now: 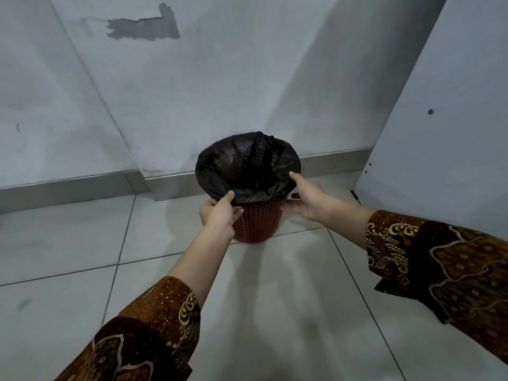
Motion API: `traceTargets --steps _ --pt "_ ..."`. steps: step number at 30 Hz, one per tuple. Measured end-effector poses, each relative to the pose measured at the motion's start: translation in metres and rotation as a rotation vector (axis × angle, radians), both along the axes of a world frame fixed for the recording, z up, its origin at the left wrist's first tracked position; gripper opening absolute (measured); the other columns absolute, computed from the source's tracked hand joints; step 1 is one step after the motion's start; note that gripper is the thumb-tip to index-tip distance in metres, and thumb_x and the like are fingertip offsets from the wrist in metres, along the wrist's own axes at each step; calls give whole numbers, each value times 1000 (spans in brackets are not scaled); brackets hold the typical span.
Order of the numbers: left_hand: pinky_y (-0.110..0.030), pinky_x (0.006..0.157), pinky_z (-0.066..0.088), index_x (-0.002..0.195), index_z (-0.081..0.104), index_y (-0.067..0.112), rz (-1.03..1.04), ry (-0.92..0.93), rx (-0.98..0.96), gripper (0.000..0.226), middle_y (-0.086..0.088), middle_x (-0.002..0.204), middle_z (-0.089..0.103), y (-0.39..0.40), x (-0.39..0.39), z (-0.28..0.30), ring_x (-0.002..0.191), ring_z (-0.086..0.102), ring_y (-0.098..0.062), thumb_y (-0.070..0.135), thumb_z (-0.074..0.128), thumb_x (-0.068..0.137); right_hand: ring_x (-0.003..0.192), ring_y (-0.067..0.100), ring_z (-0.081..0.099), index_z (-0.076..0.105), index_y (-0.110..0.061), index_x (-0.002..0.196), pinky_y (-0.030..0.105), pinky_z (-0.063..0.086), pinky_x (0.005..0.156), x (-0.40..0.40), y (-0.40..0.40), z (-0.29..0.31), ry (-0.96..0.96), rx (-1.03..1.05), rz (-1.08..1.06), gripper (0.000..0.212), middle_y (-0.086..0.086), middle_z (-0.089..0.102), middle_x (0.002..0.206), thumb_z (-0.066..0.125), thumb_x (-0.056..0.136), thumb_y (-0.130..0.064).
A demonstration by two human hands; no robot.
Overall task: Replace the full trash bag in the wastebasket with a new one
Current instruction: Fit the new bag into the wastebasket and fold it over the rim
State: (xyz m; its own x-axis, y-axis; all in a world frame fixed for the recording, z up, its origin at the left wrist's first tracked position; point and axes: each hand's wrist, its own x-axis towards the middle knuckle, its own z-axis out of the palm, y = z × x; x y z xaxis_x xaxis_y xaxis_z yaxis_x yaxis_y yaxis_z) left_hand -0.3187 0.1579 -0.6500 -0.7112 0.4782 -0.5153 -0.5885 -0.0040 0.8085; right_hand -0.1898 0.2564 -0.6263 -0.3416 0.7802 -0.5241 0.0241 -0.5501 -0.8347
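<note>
Wall corner (220, 105) behind wastebasket (258, 221); both hands' fingers (229, 196) pinch black bag (247, 166)

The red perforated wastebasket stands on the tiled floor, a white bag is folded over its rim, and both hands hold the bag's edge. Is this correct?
One detail is wrong: the bag is black, not white, as the head view shows. The rest holds: the red wastebasket stands on the tiled floor, left hand and right hand at the bag's edge.

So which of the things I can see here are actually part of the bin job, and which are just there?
Part of the job:
- black trash bag, folded over the rim
- red wastebasket
- left hand, pinching the bag's edge
- right hand, at the rim's other side

Just there:
- tiled floor
- grey patch on the wall
- white panel
</note>
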Motion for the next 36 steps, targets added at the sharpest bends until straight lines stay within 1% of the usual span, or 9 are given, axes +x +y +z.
traceTargets --steps 3,9,14,16,19,23,28,32,36 --pt "-19 39 51 73 39 13 -31 26 1 26 -10 75 57 -1 -2 0 55 54 -19 5 57 91 100 29 62 43 3 129 38 57 61 -6 6 -1 -30 54 -73 40 17 56 123 54 91 -6" --pt "-20 42 48 76 43 14 -103 129 -102 22 -7 75 61 -4 -7 0 34 57 -6 13 63 87 115 39 55 25 -1 141 44 55 77 -3 9 -1 -27 66 -144 64 23 42 137 55 86 10" --pt "-28 61 42 91 55 11 5 5 -149 36 -4 87 60 -12 -6 5 71 55 -15 41 70 77 111 35 58 29 1 137 36 53 73 -2 8 4 -76 71 -86 54 23 48 129 50 89 9" --pt "-33 88 42 115 51 10 155 218 -242 58 -6 116 56 -12 -10 7 104 53 -22 49 67 75 98 31 60 30 1 135 34 54 64 -2 8 5 -77 67 -72 52 25 50 125 50 89 9" --pt "-39 108 34 124 49 12 107 987 -252 62 -5 129 51 -9 -19 15 125 43 -22 54 56 79 74 21 57 26 -2 138 30 51 59 -1 10 3 -78 67 -47 57 22 51 115 52 88 7" --pt "-39 99 44 122 59 20 -630 1588 -248 67 -1 122 64 9 -16 34 115 56 -19 68 42 79 103 30 61 22 -6 142 34 52 74 0 15 -4 -79 79 -46 65 20 50 122 54 86 4" --pt "-26 54 40 105 68 28 -1161 1658 -508 47 8 71 63 19 -6 41 68 57 -11 64 54 79 102 32 62 29 -3 139 34 54 72 2 16 -8 -9 59 -22 58 22 53 125 53 87 6" --pt "-30 72 49 115 66 21 -1196 1740 -510 44 3 98 71 22 -6 38 98 64 -16 51 59 83 76 20 61 55 -2 97 26 53 60 8 16 -7 5 62 34 12 15 61 95 52 88 6" --pt "-36 87 38 117 56 23 -1066 1899 -455 63 6 102 66 26 2 39 103 60 -18 68 56 73 77 18 61 55 -11 92 30 53 65 11 19 -8 -83 82 81 14 6 63 86 66 84 -15"
